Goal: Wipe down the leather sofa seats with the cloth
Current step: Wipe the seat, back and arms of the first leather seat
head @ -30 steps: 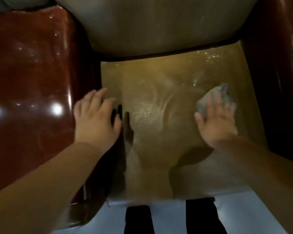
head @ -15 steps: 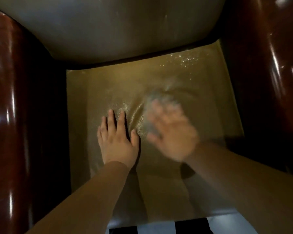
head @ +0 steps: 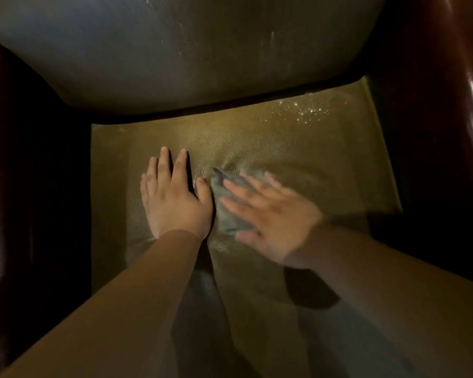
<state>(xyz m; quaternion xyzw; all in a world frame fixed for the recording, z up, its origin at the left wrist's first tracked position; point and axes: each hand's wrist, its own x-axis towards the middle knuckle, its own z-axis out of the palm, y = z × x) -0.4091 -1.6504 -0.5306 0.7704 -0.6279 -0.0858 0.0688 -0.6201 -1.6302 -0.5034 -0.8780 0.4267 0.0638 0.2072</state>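
Nearest me, my left hand (head: 175, 197) lies flat with straight fingers on the olive-tan pebbled leather seat cushion (head: 298, 148), bracing. Just beside it, my right hand (head: 271, 216), blurred, presses spread fingers down on the crumpled grey cloth (head: 227, 203) at mid-seat. I judge the cloth soft, light and prone to bunching, so a flat palm over its middle suits. Farther back, droplets glint near the grey leather backrest (head: 189, 50).
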